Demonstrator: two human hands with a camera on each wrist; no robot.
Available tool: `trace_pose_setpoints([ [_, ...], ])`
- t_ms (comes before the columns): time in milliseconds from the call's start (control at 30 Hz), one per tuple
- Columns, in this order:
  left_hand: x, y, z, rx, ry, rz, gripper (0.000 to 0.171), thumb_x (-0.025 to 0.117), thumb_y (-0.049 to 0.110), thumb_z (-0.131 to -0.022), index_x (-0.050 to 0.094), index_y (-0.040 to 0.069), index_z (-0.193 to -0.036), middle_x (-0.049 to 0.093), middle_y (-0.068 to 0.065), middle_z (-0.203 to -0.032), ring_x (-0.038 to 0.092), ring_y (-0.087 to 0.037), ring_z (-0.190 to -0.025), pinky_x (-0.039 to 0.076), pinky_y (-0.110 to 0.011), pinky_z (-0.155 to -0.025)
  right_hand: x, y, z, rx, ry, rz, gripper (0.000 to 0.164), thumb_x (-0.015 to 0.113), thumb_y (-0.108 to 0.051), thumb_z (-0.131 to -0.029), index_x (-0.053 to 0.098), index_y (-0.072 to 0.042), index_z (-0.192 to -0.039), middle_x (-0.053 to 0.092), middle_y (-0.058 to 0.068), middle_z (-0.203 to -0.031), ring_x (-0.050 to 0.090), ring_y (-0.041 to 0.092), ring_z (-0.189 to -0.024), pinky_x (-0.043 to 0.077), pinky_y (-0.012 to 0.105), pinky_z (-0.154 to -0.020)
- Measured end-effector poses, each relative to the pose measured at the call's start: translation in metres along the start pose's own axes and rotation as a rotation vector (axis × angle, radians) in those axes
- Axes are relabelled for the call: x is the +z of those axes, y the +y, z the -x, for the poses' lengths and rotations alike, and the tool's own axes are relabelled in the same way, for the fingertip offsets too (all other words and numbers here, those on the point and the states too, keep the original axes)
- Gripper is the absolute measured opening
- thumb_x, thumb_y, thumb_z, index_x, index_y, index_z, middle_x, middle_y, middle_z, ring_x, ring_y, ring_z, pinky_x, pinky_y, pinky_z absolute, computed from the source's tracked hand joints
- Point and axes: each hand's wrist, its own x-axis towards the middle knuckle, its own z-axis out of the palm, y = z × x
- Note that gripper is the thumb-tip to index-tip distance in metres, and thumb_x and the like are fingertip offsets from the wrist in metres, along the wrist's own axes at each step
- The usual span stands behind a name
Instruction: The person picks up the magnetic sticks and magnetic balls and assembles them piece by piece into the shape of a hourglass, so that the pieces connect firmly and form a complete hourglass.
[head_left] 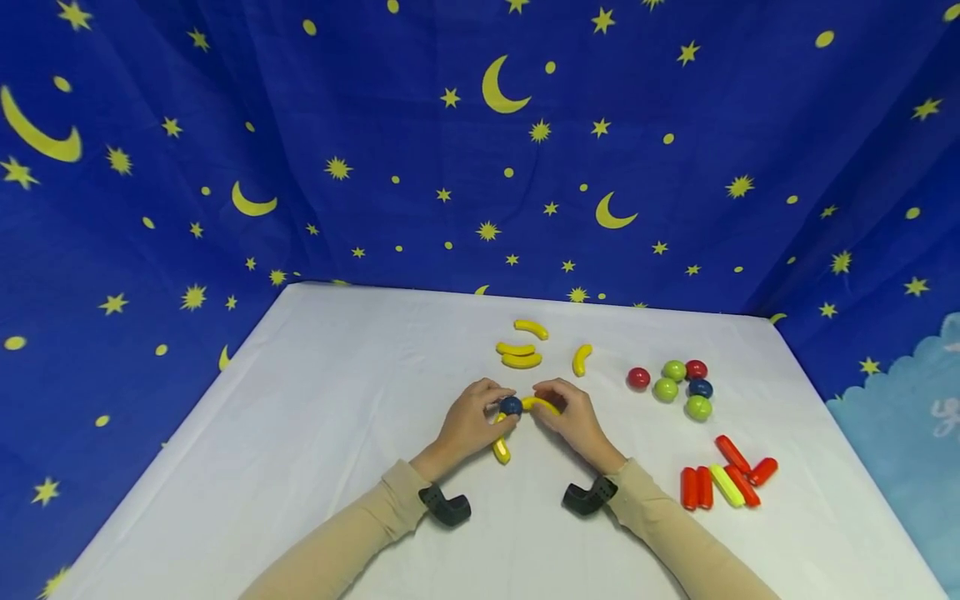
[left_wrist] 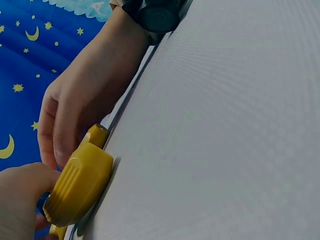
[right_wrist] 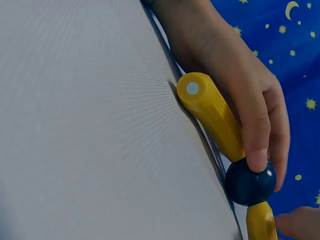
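Near the middle of the white table, my left hand [head_left: 471, 418] holds a dark blue ball [head_left: 512, 406] between thumb and fingers. A curved yellow rod [head_left: 501, 450] runs from the ball toward the front. In the right wrist view that rod [right_wrist: 212, 117] meets the ball [right_wrist: 250, 182] and shows a pale round disc on its free end. My right hand [head_left: 573, 417] pinches a second curved yellow rod [head_left: 540, 404], whose left end meets the ball's right side. Part of this rod is hidden by my fingers.
Several curved yellow rods [head_left: 521, 361] lie behind my hands. To the right are several red, green and blue balls [head_left: 666, 389]. Closer in on that side lie several straight red rods [head_left: 732, 454] and one yellow-green rod [head_left: 727, 486]. A blue star-patterned cloth [head_left: 420, 125] hangs behind the table [head_left: 360, 367].
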Motion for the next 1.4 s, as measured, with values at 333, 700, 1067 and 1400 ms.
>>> trace_pose_setpoints([
  [333, -0.002, 0.001, -0.001, -0.024, 0.021, 0.068, 0.023, 0.072, 0.018, -0.079, 0.066, 0.013, -0.101, 0.065, 0.000, -0.102, 0.060, -0.016, -0.096, 0.050, -0.031, -0.084, -0.036, 0.010, -0.016, -0.043, 0.408, 0.181, 0.016, 0.066, 0.005, -0.079, 0.067, 0.004, -0.095, 0.065, 0.020, -0.096, 0.054, 0.034, -0.095, 0.040, 0.038, -0.084],
  [700, -0.001, -0.003, 0.000, -0.204, 0.162, 0.032, 0.028, 0.076, 0.022, -0.075, 0.049, 0.012, -0.072, 0.050, 0.001, -0.075, 0.044, -0.009, -0.067, 0.036, -0.020, -0.060, -0.063, 0.028, -0.016, 0.318, 0.498, 0.329, 0.027, 0.062, 0.006, -0.077, 0.065, 0.005, -0.104, 0.058, 0.025, -0.099, 0.046, 0.036, -0.095, 0.031, 0.046, -0.087],
  [1067, 0.000, -0.001, 0.001, -0.304, 0.222, 0.083, 0.014, 0.072, 0.014, -0.075, 0.062, 0.013, -0.083, 0.070, -0.004, -0.083, 0.065, -0.018, -0.079, 0.048, -0.029, -0.070, -0.056, 0.027, -0.013, 0.351, 0.419, 0.238, 0.030, 0.059, 0.007, -0.078, 0.062, 0.008, -0.108, 0.060, 0.028, -0.112, 0.056, 0.040, -0.107, 0.046, 0.050, -0.094],
  [1400, 0.002, -0.003, 0.000, -0.317, 0.221, 0.152, 0.017, 0.072, 0.014, -0.076, 0.064, 0.013, -0.091, 0.072, -0.004, -0.089, 0.058, -0.011, -0.070, 0.044, -0.021, -0.063, -0.014, 0.003, -0.006, 0.124, 0.163, -0.003, 0.034, 0.073, 0.002, -0.077, 0.063, 0.005, -0.110, 0.064, 0.022, -0.109, 0.064, 0.034, -0.098, 0.055, 0.023, -0.077],
])
